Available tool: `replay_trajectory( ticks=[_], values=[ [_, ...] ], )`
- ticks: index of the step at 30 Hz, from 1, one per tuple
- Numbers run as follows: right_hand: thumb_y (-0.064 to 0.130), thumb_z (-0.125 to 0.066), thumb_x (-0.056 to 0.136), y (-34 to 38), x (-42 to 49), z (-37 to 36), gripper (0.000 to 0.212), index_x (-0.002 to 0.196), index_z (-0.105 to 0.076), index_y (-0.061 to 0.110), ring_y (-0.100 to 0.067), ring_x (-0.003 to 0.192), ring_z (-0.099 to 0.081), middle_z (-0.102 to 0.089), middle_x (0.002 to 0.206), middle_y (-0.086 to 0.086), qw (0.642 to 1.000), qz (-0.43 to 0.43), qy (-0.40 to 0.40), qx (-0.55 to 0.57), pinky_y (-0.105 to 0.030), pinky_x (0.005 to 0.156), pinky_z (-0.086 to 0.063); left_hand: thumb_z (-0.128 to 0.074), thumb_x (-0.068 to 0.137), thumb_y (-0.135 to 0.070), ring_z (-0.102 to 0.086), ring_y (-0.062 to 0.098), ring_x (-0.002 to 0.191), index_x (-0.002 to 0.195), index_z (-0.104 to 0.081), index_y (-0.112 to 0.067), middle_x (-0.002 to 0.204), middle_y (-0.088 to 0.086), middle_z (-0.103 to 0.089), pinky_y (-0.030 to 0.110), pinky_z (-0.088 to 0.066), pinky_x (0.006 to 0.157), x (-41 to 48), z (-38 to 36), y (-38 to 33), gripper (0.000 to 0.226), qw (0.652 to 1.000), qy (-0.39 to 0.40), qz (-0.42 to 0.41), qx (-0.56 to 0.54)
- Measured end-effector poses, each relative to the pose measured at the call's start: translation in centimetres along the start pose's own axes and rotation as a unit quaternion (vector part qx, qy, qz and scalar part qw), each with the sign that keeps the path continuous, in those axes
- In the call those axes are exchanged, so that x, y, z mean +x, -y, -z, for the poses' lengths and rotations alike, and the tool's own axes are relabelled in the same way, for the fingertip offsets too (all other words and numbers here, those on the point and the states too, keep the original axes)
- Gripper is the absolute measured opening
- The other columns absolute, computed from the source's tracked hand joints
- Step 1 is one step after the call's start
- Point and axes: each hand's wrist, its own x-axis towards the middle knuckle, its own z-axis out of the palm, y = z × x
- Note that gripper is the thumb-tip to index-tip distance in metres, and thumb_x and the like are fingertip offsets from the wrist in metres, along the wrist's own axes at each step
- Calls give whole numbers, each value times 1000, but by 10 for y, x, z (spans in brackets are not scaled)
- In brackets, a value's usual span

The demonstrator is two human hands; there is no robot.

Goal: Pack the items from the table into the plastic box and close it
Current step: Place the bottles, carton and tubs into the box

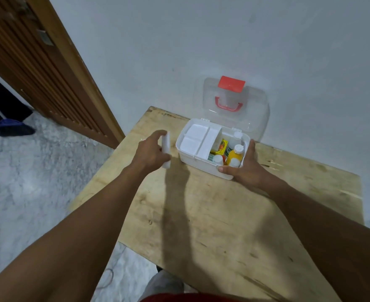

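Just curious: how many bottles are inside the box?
4: yellow bottle, white bottle behind it, two white-capped bottles at the front. The tray may hide more.

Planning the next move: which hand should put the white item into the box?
Probably left. The left hand grips the white item beside the open box, while the right hand holds the box's near corner.
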Motion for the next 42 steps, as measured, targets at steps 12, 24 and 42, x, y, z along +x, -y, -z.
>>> replay_trajectory(
  ticks=[12,24,42],
  values=[
    [29,-93,64,1,-2,-1,130,146,5,50,-15,132,-50,-38,146,14,999,0,14,31,-48,94,-56,-80,75,-14,-63,23,89,138,-50,-29,97,7,-66,33,-53,86,55,-13,-78,72,981,156,-115,11],
    [23,-84,78,10,-2,-6,130,151,23,30,-9,143,-24,-1,158,15,999,-37,0,-11,-15,100,-35,-84,75,-20,-67,24,82,141,-48,-23,105,9,-67,35,-54,89,90,-39,-68,75,952,254,-152,77],
    [7,-80,80,14,-7,-14,118,149,14,18,14,124,-44,-32,135,23,1000,3,-8,21,-25,105,-42,-81,78,-22,-54,25,125,149,-41,-25,140,7,-56,33,-44,103,82,-58,-63,82,961,195,-137,138]
  ],
)
